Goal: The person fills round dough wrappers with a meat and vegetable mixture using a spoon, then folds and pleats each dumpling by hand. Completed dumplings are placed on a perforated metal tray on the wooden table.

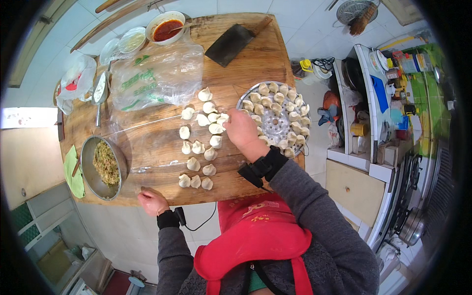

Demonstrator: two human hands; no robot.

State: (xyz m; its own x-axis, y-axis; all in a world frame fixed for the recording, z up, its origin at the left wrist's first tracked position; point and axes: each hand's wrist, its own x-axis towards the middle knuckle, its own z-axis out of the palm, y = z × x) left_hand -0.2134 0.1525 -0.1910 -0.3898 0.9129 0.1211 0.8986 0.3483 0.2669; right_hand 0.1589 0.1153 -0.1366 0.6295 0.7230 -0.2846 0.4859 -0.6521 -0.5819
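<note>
My right hand (241, 129) reaches over the wooden table (147, 147), its fingers closed on a dumpling (221, 121) at the right side of a loose cluster. Several more white dumplings (197, 147) lie in uneven rows on the wood. Just right of that hand is a round perforated metal steamer tray (274, 129), with dumplings set around its rim and a bare middle. My left hand (153, 202) rests loosely curled at the table's front edge, and nothing shows in it. Near it stands a metal bowl (123, 162) of chopped filling (106, 162).
At the back lie a cleaver (230, 44), a bowl of red sauce (166, 31) and a plastic bag (155, 79). A metal scoop of flour (99, 90) lies at the left. Beyond the table's right edge are a stove (409, 173) and a tiled shelf unit (363, 99).
</note>
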